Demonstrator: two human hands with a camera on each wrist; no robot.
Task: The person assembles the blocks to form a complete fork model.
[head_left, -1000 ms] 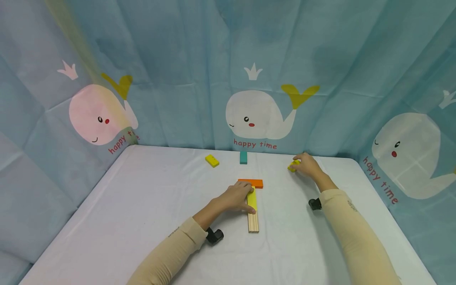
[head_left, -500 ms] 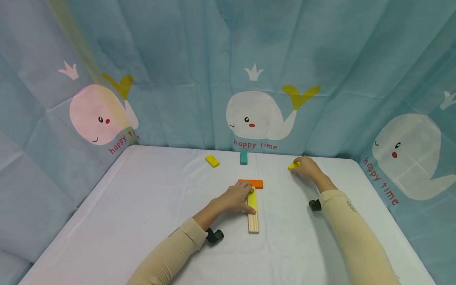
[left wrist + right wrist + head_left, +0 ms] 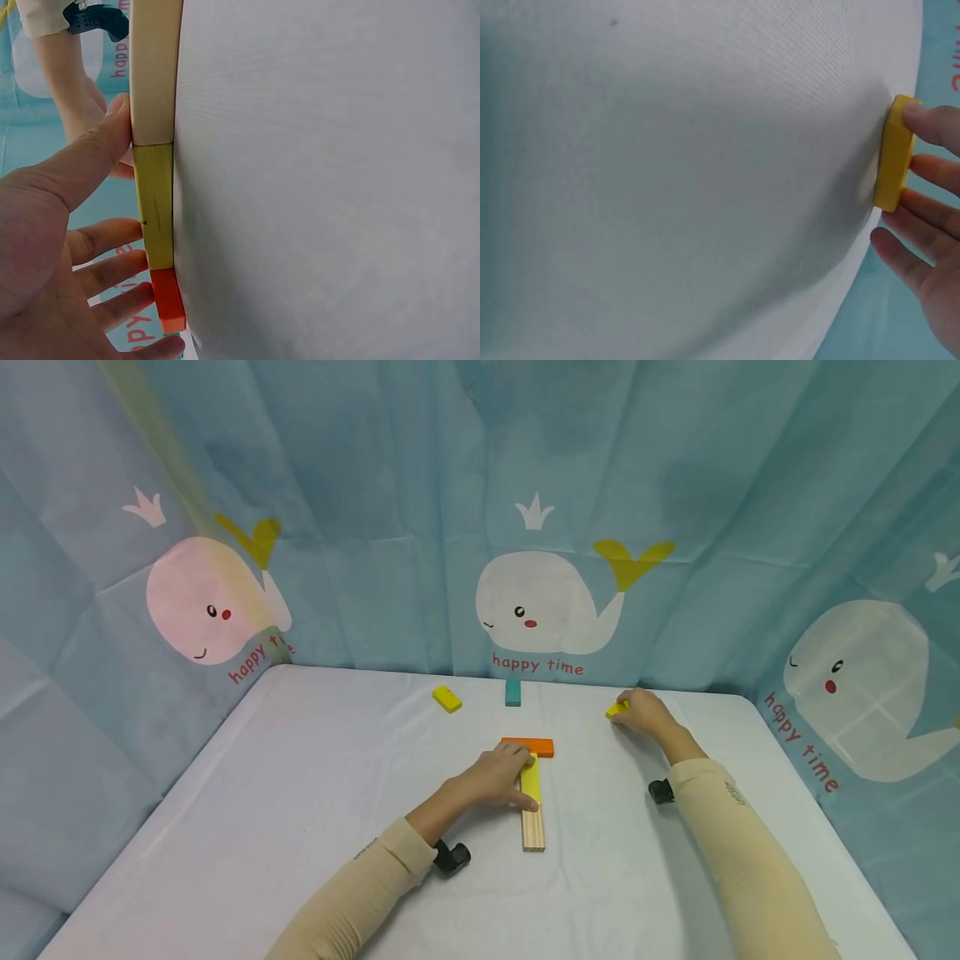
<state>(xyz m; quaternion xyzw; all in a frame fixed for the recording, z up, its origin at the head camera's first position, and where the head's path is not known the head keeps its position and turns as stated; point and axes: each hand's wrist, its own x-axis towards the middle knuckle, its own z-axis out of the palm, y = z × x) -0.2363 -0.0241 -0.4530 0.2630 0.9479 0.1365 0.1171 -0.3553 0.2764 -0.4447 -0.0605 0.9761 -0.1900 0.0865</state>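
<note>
My left hand (image 3: 495, 777) rests on a T-shaped row of blocks, its fingers spread and fairly straight. The row has a natural wood block (image 3: 533, 831), a yellow block (image 3: 156, 206) and an orange block (image 3: 542, 747) laid crosswise at the far end. In the left wrist view the thumb lies at the wood block's edge and the fingertips reach along the yellow and orange ones. Far right, my right hand (image 3: 649, 713) pinches a second yellow block (image 3: 895, 154) between thumb and fingers. That block lies low, right at the white cloth.
At the back of the white-covered table (image 3: 315, 760) lie another yellow block (image 3: 447, 698) and a teal block (image 3: 513, 692). A blue curtain (image 3: 375, 527) with whale prints borders the table's back and sides. Black wrist cameras (image 3: 452, 857) hang under both wrists.
My right hand's fingers have closed in around the far-right yellow block, covering more of it. The left hand and the T-shaped row stay as they were.
</note>
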